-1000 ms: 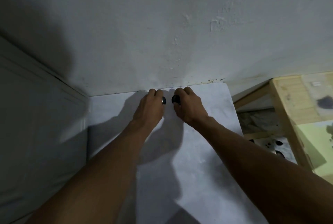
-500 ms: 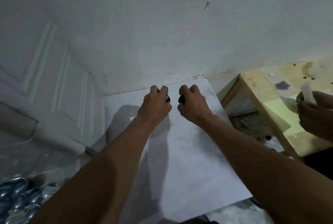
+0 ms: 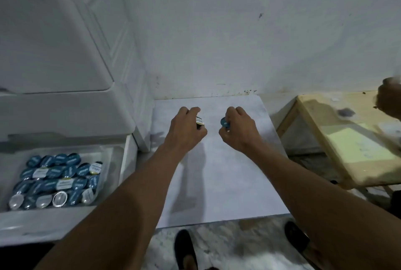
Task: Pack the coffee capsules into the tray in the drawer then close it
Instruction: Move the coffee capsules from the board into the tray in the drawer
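Holding one coffee capsule each, the left hand [image 3: 186,130] and right hand [image 3: 237,131] pinch small, light, rigid pods by their rims above the white bench [image 3: 217,183]. Left of the bench, the open drawer [image 3: 128,161] carries a tray [image 3: 106,161] nearly full of capsules [image 3: 58,178]; foil lids look easily dented.

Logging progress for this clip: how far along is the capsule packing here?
Mostly done: the tray in the open drawer already holds several rows of capsules. In hand: the left hand and right hand each grip one capsule over the white tabletop, which shows none lying loose. Left: place these two, then close the drawer.
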Available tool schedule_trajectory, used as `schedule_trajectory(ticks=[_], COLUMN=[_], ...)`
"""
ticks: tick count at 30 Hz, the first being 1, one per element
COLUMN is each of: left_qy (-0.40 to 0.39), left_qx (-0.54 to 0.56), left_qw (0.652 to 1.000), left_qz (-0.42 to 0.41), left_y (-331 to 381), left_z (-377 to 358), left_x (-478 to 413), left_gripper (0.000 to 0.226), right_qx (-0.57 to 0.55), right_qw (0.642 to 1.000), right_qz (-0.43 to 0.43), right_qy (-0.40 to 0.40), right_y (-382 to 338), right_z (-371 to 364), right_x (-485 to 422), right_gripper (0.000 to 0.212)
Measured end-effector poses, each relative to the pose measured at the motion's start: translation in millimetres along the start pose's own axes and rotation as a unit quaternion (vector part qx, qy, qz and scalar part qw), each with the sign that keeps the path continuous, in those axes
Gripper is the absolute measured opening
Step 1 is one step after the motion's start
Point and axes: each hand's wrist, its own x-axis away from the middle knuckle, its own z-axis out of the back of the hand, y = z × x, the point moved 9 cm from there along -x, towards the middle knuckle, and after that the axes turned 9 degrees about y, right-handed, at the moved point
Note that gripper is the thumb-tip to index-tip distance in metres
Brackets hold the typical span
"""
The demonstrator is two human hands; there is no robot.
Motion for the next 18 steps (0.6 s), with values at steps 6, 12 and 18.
schedule_trajectory(ticks=[6, 12, 18], left_qy=[0.021, 0.086, 0.132], left_qx=[0.035, 0.110, 0.173], left_qw=[0.995, 0.979, 0.960], left_qz=[0.090, 0.148, 0.178], left_y=[-33.5, -76.0, -133.2], left_z=[30.5, 83.0, 142.7], left_x=[61.8, 105.0, 128.6], left_gripper=[0.037, 0.032, 0.041], right_qx=[-0.024, -0.047, -0.070], right_qw=[0.998, 0.990, 0.983], right_qz=[0.056, 0.115, 0.149], right_qy=[-0.022, -0.062, -0.080], right_y=[-45.2, -110.6, -188.6], right_z=[-2.4, -22.7, -45.0], right_x=[41.0, 68.3, 78.8], right_gripper=[0.042, 0.043, 0.042])
